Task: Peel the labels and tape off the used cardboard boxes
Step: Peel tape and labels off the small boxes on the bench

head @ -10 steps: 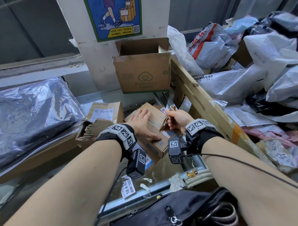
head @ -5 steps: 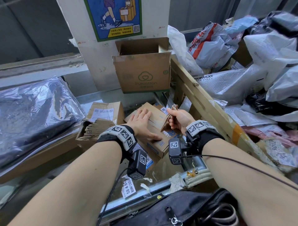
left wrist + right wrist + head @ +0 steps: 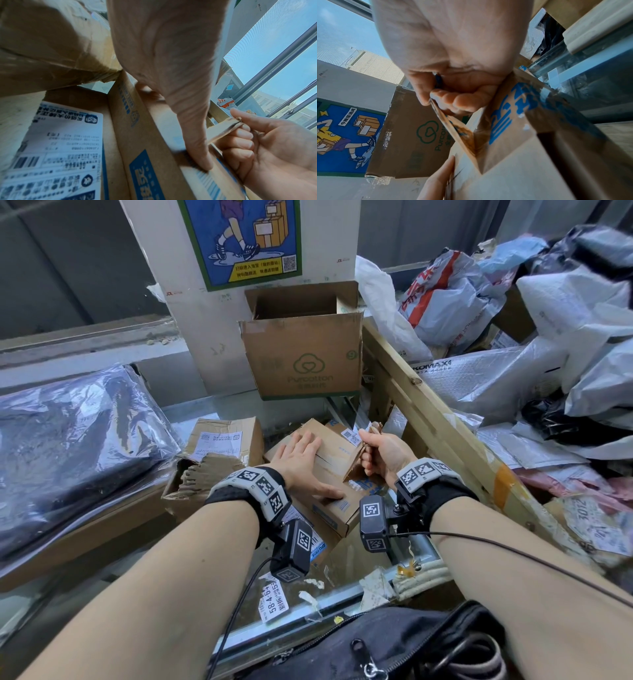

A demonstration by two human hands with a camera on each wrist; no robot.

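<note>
Mid-peel on the tape right now: the left hand (image 3: pixel 297 459) lies flat with fingers spread on top of the small cardboard box (image 3: pixel 334 470) at dead centre of the head view, pinning it down, while the right hand (image 3: pixel 378 451) has its fingers curled tight, pinching a strip of brown tape (image 3: pixel 356 463) that's lifted off the box top toward 1 o'clock. Looks like the strip is only partly free, so the next move is probably a steady pull up and back along the seam, keeping the box pressed so it doesn't lift with it. Room is tight tbh: the wooden frame (image 3: pixel 431 419) sits just beside the right hand at 3 o'clock, the Purcotton box (image 3: pixel 305 354) is up at 12, and a torn labelled box (image 3: pixel 219 453) is close at 9. Best open space for the pull is upward and back toward 6.
</note>
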